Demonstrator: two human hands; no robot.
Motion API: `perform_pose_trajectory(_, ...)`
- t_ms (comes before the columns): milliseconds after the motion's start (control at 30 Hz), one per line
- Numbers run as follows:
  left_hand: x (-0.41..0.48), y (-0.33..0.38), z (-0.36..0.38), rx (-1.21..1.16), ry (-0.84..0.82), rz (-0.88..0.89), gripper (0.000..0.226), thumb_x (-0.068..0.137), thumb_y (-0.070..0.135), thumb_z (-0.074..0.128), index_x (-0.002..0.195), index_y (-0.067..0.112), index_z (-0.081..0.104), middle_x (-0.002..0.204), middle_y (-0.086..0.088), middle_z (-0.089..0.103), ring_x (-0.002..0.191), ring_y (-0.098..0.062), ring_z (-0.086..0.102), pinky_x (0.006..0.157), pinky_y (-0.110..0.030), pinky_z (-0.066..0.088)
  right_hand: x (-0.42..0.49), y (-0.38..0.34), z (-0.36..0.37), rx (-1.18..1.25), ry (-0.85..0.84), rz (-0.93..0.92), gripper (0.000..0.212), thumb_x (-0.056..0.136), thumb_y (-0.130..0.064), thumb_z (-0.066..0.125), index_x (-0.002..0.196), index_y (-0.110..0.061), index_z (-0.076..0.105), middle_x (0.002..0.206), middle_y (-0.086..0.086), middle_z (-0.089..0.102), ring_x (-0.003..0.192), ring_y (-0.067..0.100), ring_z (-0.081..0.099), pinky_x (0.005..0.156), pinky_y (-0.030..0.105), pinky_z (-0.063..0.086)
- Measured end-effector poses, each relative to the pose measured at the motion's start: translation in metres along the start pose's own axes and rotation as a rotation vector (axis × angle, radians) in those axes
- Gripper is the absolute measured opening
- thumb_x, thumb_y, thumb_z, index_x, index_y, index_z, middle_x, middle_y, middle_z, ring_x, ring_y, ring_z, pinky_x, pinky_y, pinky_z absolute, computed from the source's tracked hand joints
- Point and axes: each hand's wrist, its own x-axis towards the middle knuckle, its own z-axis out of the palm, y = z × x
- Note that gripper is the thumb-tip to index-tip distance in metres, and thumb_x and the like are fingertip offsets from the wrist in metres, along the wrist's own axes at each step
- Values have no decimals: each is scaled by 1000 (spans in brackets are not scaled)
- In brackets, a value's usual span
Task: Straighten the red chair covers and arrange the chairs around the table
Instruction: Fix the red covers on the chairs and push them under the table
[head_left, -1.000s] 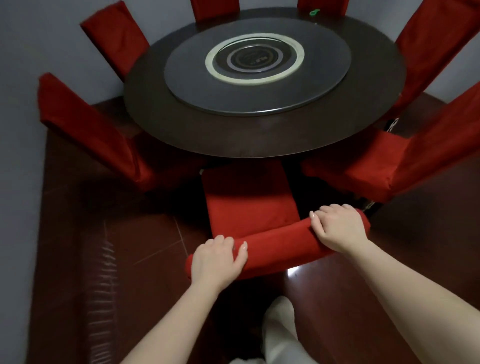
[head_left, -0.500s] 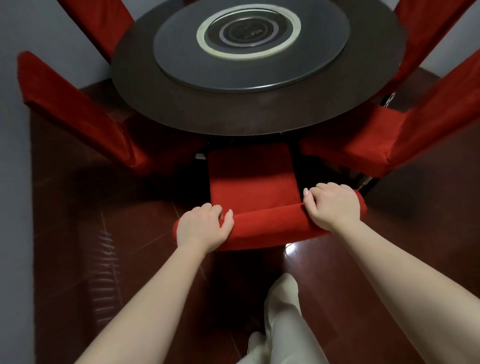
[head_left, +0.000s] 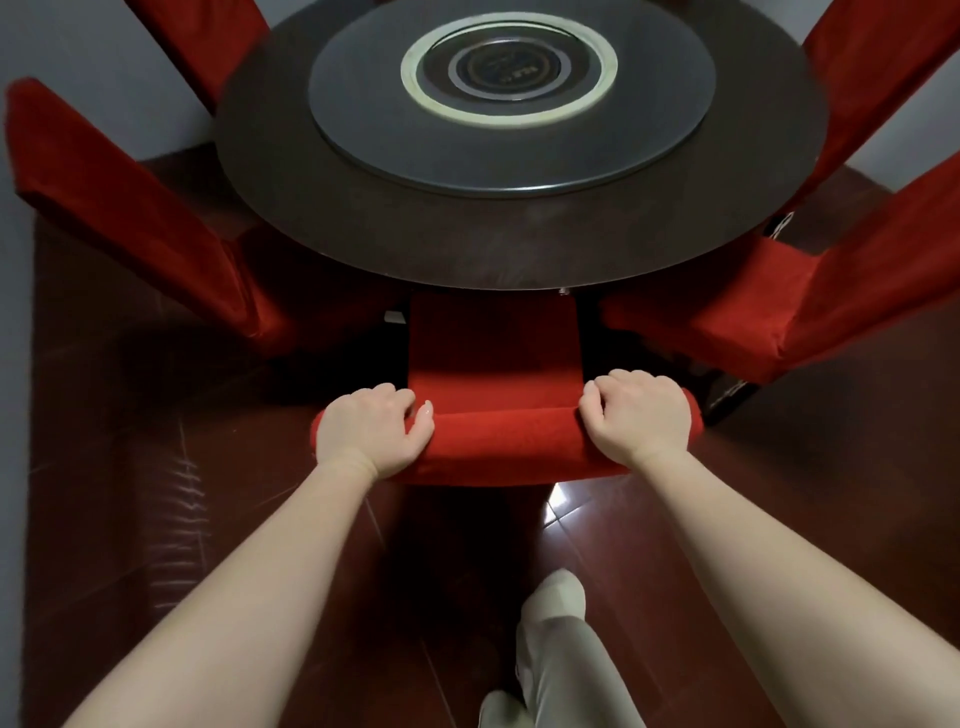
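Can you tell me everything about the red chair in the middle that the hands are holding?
The middle chair is covered in soft-looking red cloth. Its seat points at the round dark table, front end tucked under the rim. The rounded backrest top is nearest the camera, seen from above. The left hand and right hand curl over that top, one near each end. It stands between the left chair and the right chair, dark gaps either side.
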Motion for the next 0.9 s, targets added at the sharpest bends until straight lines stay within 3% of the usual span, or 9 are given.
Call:
perform_pose_trajectory(133, 4, 5, 1, 11, -17, 12, 55, 87, 54, 28, 70, 19, 68, 67, -4, 61, 58, -31, 63, 52, -27, 26, 5, 7, 2, -4, 35, -11, 51, 85, -35, 27, 57, -9, 61, 62, 10, 60, 60, 35, 58, 55, 34, 27)
perform_pose_trajectory(400, -3, 1, 3, 12, -46, 14, 61, 86, 58, 20, 74, 20, 66, 73, -2, 62, 65, -29, 64, 54, -29, 27, -1, -3, 0, -71, -73, 23, 51, 89, -38, 27, 64, -13, 63, 69, 8, 62, 69, 34, 60, 61, 37, 34)
perform_pose_trajectory(667, -12, -42, 2, -11, -26, 40, 65, 83, 58, 19, 77, 15, 67, 77, -6, 64, 71, -33, 66, 56, -32, 38, -18, -46, 1, 11, -48, 77, 43, 88, -34, 42, 56, -12, 62, 59, 6, 59, 58, 32, 56, 57, 33, 26)
perform_pose_trajectory(800, -12, -44, 5, -8, -10, 34, 65, 83, 58, 19, 76, 15, 67, 75, -5, 63, 71, -33, 66, 56, -32, 41, -19, -48, 2, 11, -51, 76, 47, 89, -37, 34, 59, -13, 61, 61, 5, 58, 60, 32, 55, 58, 34, 26)
perform_pose_trajectory(900, -12, -43, 5, -15, 28, 30, 61, 84, 56, 23, 73, 15, 67, 71, -4, 62, 65, -33, 65, 53, -29, 34, -17, -45, 1, 22, -11, 44, 52, 87, -38, 27, 57, -11, 60, 60, 7, 58, 58, 33, 55, 56, 34, 27)
